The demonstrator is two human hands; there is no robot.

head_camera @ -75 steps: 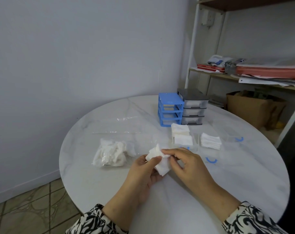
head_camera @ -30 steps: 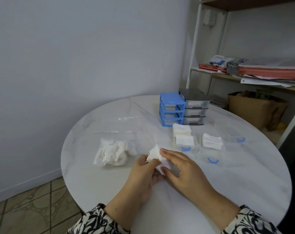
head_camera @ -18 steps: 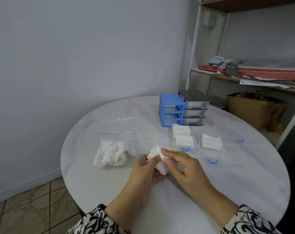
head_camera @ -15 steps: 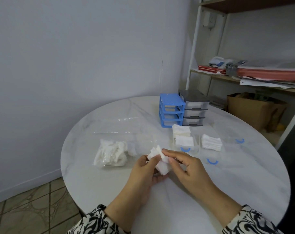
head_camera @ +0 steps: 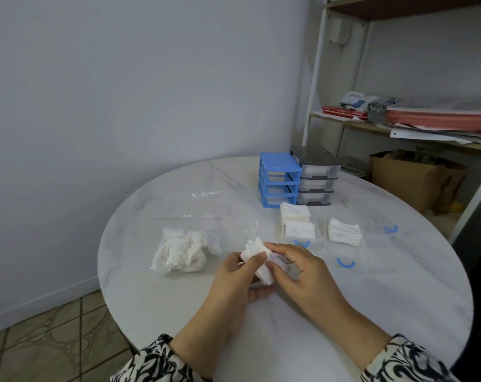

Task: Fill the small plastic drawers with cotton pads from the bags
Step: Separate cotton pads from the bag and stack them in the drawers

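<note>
Bag (head_camera: 183, 250) at the left of the table (head_camera: 399, 312) holds a loose heap of pads, unsorted. Left hand (head_camera: 234, 279) and right hand (head_camera: 297, 271) together pinch a small wad of pads (head_camera: 257, 257) at centre, above the table, fingers curled round it, apparently squaring it up. Clear drawers (head_camera: 300, 232) pulled out to the right show two pad stacks, a third stack (head_camera: 344, 231) lies beside, and the blue unit (head_camera: 278, 180) and grey unit (head_camera: 316, 177) stand behind; judged part-done, with the bagged pads left.
</note>
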